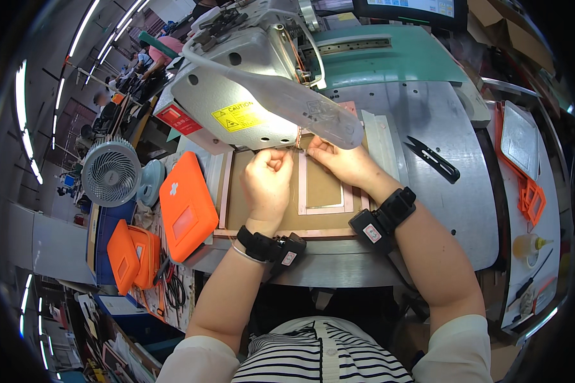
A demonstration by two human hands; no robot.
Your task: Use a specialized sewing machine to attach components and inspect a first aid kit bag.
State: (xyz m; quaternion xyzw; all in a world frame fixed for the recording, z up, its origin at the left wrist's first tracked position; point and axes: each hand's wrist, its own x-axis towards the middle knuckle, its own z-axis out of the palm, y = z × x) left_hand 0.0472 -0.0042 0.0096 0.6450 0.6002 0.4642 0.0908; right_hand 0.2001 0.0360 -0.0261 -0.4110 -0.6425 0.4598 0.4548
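Note:
Both my hands are at the needle area of a large light-grey sewing machine (pixel 201 96). My left hand (pixel 268 185) is closed just left of the needle, thumb and fingers pinched together. My right hand (pixel 346 165) is closed too, its fingertips pinched right of the needle, partly below a clear plastic guard (pixel 313 112). Anything between the fingertips is too small to make out. Beneath the hands lies a brown panel (pixel 249 167) in a pinkish frame (pixel 287 233), with a smaller pink rectangular frame (pixel 329 209) on it.
Black thread snips (pixel 432 158) lie on the metal table (pixel 457 217) to the right. Orange cases (pixel 188 207) and a fan (pixel 112 172) stand at left. On the right side shelf are an orange-edged tray (pixel 519 140) and a small oil bottle (pixel 527 246). Other people work far left.

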